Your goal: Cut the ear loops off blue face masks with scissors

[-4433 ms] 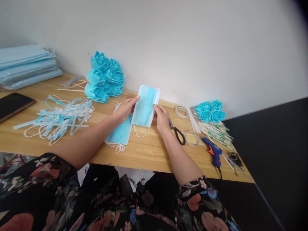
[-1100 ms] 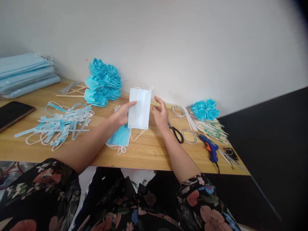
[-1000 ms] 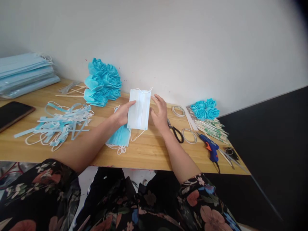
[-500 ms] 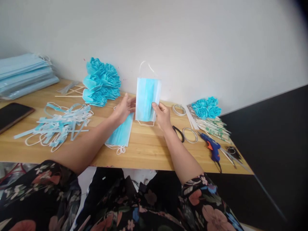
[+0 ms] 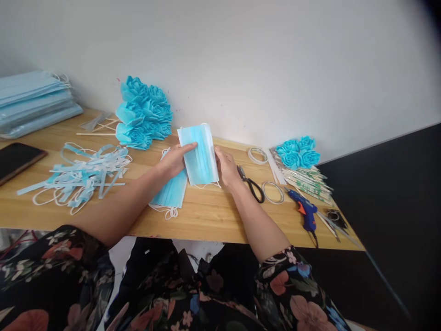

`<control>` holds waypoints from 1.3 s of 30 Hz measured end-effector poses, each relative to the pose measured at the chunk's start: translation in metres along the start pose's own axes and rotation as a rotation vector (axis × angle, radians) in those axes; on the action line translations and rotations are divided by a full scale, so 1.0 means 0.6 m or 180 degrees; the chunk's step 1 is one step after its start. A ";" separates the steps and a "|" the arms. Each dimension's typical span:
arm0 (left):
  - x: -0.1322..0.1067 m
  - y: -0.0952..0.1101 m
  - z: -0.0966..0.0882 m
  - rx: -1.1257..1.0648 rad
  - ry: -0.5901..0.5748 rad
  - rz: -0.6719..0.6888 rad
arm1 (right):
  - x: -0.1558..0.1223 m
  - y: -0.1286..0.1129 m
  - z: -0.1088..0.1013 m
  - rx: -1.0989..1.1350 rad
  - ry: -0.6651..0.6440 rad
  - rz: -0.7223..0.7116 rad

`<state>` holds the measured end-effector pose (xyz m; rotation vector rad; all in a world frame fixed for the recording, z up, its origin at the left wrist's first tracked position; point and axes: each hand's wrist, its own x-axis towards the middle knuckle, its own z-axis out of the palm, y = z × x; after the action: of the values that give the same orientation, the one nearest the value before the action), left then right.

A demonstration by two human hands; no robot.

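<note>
A light blue face mask (image 5: 200, 161) is held up above the table, tilted a little, its white ear loops showing at top and bottom. My left hand (image 5: 175, 160) grips its left side, thumb across the front and fingers behind. At the mask's right edge is my right hand (image 5: 226, 166), closed on that side with its fingertips partly hidden. Beneath my left hand, another face mask (image 5: 174, 191) lies on the table, partly covered by the hand.
Left are cut mask strips (image 5: 82, 174), a phone (image 5: 20, 161), stacked masks (image 5: 34, 103) and blue fabric flowers (image 5: 144, 115). Right are scissors (image 5: 255, 189), tape rolls (image 5: 257, 155), a glue gun (image 5: 305, 207), wrapped sticks (image 5: 306, 181) and more blue flowers (image 5: 298, 152). A wall stands behind.
The mask has come down and left and now tilts. My left hand, open beside it before, has taken hold of its left side. My right hand has shifted lower at the right edge.
</note>
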<state>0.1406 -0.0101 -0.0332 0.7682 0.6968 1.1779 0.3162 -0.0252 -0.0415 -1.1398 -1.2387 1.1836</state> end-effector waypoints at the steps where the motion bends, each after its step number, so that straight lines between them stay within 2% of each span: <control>1: 0.002 0.000 -0.001 -0.0032 0.0041 0.0015 | 0.000 0.000 0.000 0.0002 -0.0039 0.0008; 8: 0.013 0.010 -0.008 -0.0322 0.0232 0.0243 | 0.000 -0.001 -0.002 -0.0098 -0.0421 -0.0001; 17: 0.000 0.001 0.002 -0.0008 -0.0162 0.0117 | 0.001 -0.001 -0.002 -0.0291 -0.0270 -0.0187; 24: -0.002 0.000 0.004 0.0088 0.0135 0.0265 | 0.000 -0.004 -0.001 -0.0543 -0.0059 -0.0127; 28: -0.001 -0.002 0.003 0.0211 0.0211 0.0277 | -0.002 -0.006 0.001 -0.0467 -0.0137 -0.0105; 32: -0.002 -0.010 0.000 0.0465 0.0134 0.0250 | -0.006 -0.012 0.003 -0.0269 -0.0210 -0.0134; 39: -0.001 -0.011 0.000 0.0609 0.0181 0.0200 | -0.005 -0.013 0.003 -0.0316 0.0124 -0.0250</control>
<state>0.1440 -0.0123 -0.0386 0.9249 0.8463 1.2053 0.3148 -0.0286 -0.0336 -1.1708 -1.3125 1.0465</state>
